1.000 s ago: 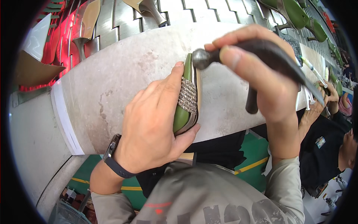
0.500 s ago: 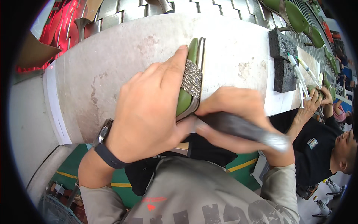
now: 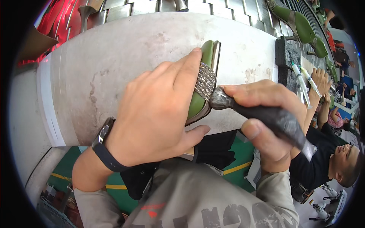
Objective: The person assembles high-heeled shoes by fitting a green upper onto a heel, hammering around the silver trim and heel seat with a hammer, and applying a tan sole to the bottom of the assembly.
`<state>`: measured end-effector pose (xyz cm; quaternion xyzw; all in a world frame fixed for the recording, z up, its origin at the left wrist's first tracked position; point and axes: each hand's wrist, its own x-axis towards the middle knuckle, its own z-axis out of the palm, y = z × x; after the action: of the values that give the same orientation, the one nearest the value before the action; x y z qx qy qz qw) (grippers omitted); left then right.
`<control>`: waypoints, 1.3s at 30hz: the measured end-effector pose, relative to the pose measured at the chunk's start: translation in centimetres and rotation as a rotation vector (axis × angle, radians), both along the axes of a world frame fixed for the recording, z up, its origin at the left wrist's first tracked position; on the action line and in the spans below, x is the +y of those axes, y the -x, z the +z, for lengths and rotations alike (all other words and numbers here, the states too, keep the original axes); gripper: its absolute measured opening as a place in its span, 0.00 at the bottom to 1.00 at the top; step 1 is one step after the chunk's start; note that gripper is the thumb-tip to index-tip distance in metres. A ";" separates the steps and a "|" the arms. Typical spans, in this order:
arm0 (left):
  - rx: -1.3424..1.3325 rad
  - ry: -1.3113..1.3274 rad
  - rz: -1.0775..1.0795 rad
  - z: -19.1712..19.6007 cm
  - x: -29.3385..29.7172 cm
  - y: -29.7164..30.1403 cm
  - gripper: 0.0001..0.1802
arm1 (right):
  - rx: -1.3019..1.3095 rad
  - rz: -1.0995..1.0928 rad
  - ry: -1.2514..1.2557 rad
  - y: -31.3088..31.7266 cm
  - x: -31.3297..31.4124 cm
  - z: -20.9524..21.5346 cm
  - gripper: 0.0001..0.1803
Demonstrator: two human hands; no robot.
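Our left hand in a closed grip round the green shoe over the pale bench, our right hand clenched on a dark hammer, its head touching the shoe's rhinestone band

Left hand fingers spread, gripping; right hand fisted.

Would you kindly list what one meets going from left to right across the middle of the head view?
Wristwatch → left hand → green shoe → hammer head → right hand → syringes.
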<state>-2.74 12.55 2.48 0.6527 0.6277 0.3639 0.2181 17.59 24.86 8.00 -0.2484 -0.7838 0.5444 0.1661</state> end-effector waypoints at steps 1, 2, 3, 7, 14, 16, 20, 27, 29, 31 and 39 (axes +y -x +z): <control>0.032 -0.002 0.003 0.1 0.0 -0.1 0.61 | 0.056 0.057 -0.083 -0.3 0.1 -0.6 0.24; 0.026 0.000 0.004 0.0 0.0 -0.2 0.61 | 0.051 0.162 -0.140 -0.4 0.5 -0.2 0.23; 0.025 -0.005 0.010 0.0 -0.1 -0.1 0.61 | 0.052 0.166 -0.139 -0.4 0.3 -0.3 0.23; 0.028 -0.030 0.017 -0.2 -0.3 -0.2 0.59 | 0.080 0.221 -0.213 -1.0 -0.9 -0.5 0.22; 0.075 -0.040 0.014 0.1 -0.2 -0.5 0.58 | 0.273 -0.038 -0.461 -0.4 -6.6 -3.3 0.20; 0.046 -0.007 0.014 0.1 -0.2 -0.5 0.59 | 0.285 -0.053 -0.572 -0.3 -7.5 -4.3 0.20; 0.127 -0.048 0.012 -0.9 -1.2 0.4 0.60 | 0.283 -0.023 -0.313 -1.2 -6.0 -3.5 0.20; 0.021 0.015 -0.115 -0.2 -0.8 1.7 0.56 | 0.427 -0.153 -0.553 -0.2 -6.2 -5.5 0.19; -0.067 0.023 -0.083 -1.1 -1.0 2.5 0.45 | 0.434 -0.154 -0.485 -0.8 -6.3 -6.2 0.18; -0.164 0.029 -0.057 -1.5 -1.5 2.6 0.35 | 0.490 -0.151 -0.431 -1.2 -7.4 -7.2 0.19; -0.110 -0.042 0.045 -1.7 -2.0 2.2 0.21 | 0.484 -0.014 -0.448 -0.4 -10.5 -8.8 0.23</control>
<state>-4.91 10.53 0.81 0.6218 0.6215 0.4171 0.2305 17.96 14.35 -0.84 -0.0745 -0.8202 0.4006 0.4016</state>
